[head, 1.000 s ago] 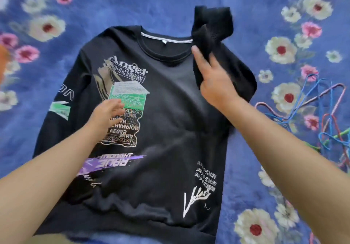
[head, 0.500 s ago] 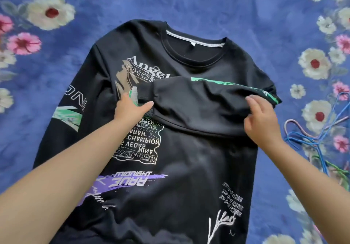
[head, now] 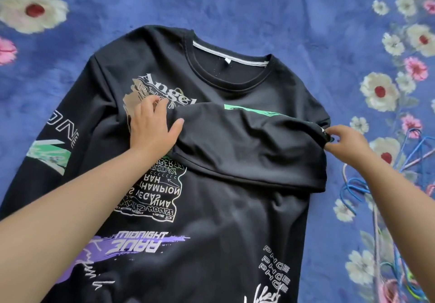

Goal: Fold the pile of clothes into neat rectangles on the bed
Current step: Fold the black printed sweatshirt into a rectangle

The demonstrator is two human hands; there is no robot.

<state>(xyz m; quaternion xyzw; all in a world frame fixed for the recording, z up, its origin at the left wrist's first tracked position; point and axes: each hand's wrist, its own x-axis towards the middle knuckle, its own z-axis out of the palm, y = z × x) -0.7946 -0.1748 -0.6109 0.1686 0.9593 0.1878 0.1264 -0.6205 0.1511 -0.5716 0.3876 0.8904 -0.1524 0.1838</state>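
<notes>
Nearest the camera, the hem end of the black printed sweatshirt (head: pixel 211 220) runs out of the bottom edge, its body spread flat and face up on the blue floral bedspread (head: pixel 259 3) so that the folds can land square. Further up, the left hand (head: pixel 153 126) lies palm down on the chest print with its fingers spread and its thumb resting on the cuff end of the folded sleeve (head: pixel 247 147), apparently to pin that end and keep the cloth from creeping. That sleeve lies across the chest, below the collar (head: pixel 231 67), which would narrow the garment toward a rectangle. At the shirt's right edge the right hand (head: pixel 346 142) pinches the fold at the shoulder between thumb and fingertips, probably tugging it outward to straighten the crease. The other sleeve (head: pixel 54 147) is not yet folded and lies out along the left side. Just beyond the right hand, a tangle of coloured wire hangers (head: pixel 367 185) sits on the bedspread, apart from the shirt
</notes>
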